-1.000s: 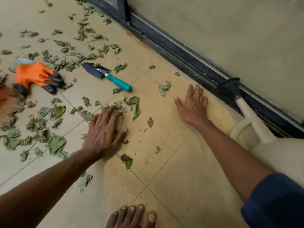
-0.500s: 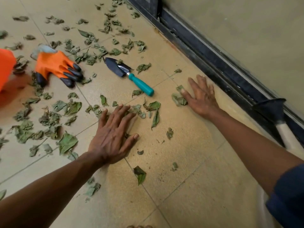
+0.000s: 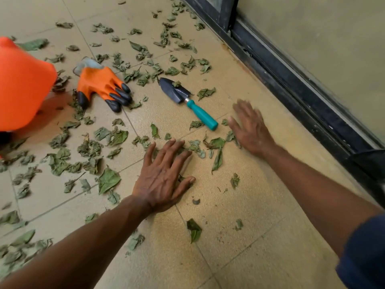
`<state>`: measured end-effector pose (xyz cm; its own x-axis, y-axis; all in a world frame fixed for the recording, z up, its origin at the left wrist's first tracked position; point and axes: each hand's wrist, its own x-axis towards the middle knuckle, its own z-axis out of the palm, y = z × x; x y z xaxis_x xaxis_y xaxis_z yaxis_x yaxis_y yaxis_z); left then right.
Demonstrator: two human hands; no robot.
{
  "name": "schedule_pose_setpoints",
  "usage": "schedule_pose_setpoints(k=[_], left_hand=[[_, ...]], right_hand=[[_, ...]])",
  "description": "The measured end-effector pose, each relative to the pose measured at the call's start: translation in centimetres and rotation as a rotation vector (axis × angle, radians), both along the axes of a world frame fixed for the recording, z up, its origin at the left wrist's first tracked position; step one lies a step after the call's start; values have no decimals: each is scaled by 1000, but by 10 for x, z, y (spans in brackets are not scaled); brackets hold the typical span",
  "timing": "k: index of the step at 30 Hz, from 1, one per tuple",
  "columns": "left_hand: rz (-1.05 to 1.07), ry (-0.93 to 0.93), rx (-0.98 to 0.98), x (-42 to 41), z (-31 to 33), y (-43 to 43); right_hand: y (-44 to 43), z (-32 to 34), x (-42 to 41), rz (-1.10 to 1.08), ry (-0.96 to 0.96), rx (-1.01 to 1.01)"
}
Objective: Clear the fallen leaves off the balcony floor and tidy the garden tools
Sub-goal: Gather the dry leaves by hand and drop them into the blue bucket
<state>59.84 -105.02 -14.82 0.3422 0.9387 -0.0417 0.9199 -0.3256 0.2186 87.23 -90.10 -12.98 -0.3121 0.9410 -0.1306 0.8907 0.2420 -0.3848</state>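
**Both palms flat among the leaves**

Lower right corner: we note a dark blue sleeve [image 3: 366,257] on the right arm. The tan tiled floor [image 3: 239,257] here carries only a few stray bits.

Centre of frame: the left hand [image 3: 164,176] lies palm down on the tiles, fingers straight and spread wide, holding nothing. Its fingertips rest on the edge of a scatter of green leaves [image 3: 216,142].

Just above and to the right, the right hand [image 3: 250,130] is also palm down. It is blurred, with the fingers straight and closer together, and we see nothing gripped. Leaves lie against its thumb side.

Beyond, the trowel [image 3: 187,101] lies flat, and the end of its teal handle is near the right thumb.

Left of it an orange glove [image 3: 102,86] with black fingertips lies on the floor. An orange container [image 3: 20,84] sits at the left edge.

Leaves are thickest at left and across the top of the frame.

Upper right: a dark door frame [image 3: 291,80] runs diagonally.
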Motion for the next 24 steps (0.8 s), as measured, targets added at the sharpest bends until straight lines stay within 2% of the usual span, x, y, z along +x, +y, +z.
schedule_pose_setpoints(k=[4, 6, 9, 12, 14, 20, 24], left_hand=[[-3, 71, -12, 5, 7, -1], [21, 51, 18, 6, 14, 2], [267, -95, 58, 24, 33, 33], [642, -316, -135, 55, 48, 81], [774, -365, -272, 66, 44, 109], [903, -616, -410, 74, 38, 145], [903, -581, -295, 78, 49, 153]], right_hand=[[-76, -1, -6, 247, 63, 1], [-98, -4, 0, 280, 83, 30], [-109, -13, 26, 183, 5, 161], [-111, -17, 39, 47, -7, 155], [-111, -17, 36, 20, -1, 156], [-111, -18, 39, 18, -45, 164], [-107, -21, 38, -1, -24, 168]])
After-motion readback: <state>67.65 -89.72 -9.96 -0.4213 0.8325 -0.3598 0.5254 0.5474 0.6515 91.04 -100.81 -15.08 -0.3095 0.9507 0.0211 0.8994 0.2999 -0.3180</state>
